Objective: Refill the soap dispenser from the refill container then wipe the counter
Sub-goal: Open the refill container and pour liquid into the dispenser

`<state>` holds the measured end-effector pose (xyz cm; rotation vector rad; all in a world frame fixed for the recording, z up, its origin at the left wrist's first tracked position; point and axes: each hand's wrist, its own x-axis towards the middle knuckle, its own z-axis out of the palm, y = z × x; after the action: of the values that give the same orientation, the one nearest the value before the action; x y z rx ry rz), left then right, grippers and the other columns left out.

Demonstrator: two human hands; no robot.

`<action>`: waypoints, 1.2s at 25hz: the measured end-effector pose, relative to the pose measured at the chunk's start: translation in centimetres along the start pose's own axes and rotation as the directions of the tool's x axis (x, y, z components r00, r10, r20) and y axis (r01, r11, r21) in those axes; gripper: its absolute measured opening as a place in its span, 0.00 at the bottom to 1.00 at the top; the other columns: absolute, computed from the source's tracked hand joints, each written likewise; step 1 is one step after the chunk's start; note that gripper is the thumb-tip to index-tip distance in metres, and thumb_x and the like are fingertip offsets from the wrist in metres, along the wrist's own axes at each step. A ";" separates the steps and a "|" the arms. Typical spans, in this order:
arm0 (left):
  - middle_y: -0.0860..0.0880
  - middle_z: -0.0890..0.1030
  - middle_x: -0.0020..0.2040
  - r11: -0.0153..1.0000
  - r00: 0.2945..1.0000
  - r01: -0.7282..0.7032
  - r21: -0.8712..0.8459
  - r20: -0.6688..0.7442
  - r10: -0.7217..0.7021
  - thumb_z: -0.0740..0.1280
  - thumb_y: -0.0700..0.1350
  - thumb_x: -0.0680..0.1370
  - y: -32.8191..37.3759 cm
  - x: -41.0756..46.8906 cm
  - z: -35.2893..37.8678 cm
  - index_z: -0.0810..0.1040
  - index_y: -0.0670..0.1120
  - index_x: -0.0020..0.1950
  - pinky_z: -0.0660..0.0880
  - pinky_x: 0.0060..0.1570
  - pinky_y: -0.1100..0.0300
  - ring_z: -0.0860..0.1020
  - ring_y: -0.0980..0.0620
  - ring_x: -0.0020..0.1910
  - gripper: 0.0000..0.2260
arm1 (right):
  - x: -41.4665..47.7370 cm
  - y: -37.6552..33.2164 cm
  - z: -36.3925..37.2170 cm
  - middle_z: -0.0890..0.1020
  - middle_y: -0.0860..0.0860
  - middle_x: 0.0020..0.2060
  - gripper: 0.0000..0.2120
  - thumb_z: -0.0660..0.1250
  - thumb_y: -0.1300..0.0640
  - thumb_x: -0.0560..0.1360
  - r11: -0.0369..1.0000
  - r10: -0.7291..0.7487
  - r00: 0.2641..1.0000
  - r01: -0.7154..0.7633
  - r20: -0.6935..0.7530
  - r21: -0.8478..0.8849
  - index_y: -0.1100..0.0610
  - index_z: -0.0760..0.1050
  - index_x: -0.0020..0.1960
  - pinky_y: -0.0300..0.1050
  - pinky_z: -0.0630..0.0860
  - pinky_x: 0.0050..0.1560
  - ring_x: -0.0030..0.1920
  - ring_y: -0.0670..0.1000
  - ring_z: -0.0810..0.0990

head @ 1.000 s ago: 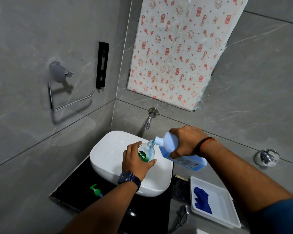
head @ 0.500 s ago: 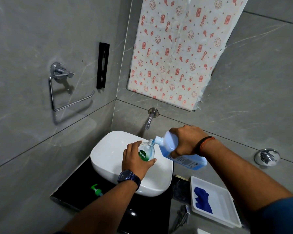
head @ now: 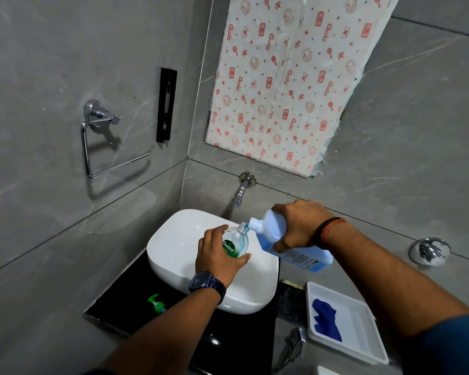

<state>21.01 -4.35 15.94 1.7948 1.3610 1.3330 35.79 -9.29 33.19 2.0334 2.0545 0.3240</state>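
Note:
My left hand [head: 216,257] grips a clear soap dispenser bottle [head: 236,242] with a green label, held over the white basin [head: 173,244]. My right hand [head: 299,224] holds the blue refill container [head: 295,251] tilted, its white spout touching the dispenser's open neck. The dispenser's green pump top [head: 156,303] lies on the black counter [head: 125,307] left of the basin. A blue cloth [head: 326,319] lies in a white tray [head: 363,345] at the right.
A wall tap [head: 241,189] juts out above the basin. A chrome ring holder [head: 103,142] and a black bracket [head: 166,104] hang on the left wall. A chrome knob [head: 429,251] is on the right wall, and a spray handle [head: 293,345] hangs below the counter.
Both hands hold nearly the same pose, with the refill container still tipped into the dispenser. The view has shifted only slightly.

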 end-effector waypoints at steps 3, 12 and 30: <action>0.50 0.75 0.56 1.000 1.000 0.000 0.000 -0.003 0.000 0.80 0.56 0.55 0.0 0.1 0.0 0.70 0.53 0.60 0.72 0.50 0.57 0.72 0.48 0.53 0.37 | 0.2 0.0 0.0 0.81 0.51 0.51 0.37 0.72 0.34 0.59 1.000 0.003 1.000 -0.003 0.002 0.003 0.48 0.68 0.63 0.42 0.70 0.40 0.42 0.51 0.73; 0.50 0.75 0.56 1.000 1.000 0.000 0.006 -0.006 0.000 0.80 0.55 0.54 0.0 0.3 0.1 0.70 0.53 0.59 0.72 0.50 0.57 0.73 0.48 0.52 0.37 | 0.5 0.2 0.2 0.80 0.51 0.52 0.38 0.71 0.34 0.59 1.000 -0.001 1.000 0.001 0.002 -0.012 0.49 0.68 0.64 0.43 0.71 0.40 0.43 0.51 0.73; 0.50 0.75 0.56 1.000 1.000 -0.013 0.009 -0.003 0.013 0.80 0.55 0.55 0.5 0.3 0.0 0.71 0.52 0.59 0.71 0.50 0.58 0.72 0.47 0.52 0.36 | 0.1 0.3 -0.6 0.81 0.51 0.49 0.34 0.71 0.35 0.60 1.000 -0.009 1.000 0.009 0.000 -0.026 0.49 0.69 0.60 0.42 0.68 0.39 0.41 0.51 0.73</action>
<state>21.26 -4.22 16.50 1.8113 1.3605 1.3387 35.83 -9.21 33.84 2.0090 2.0481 0.3475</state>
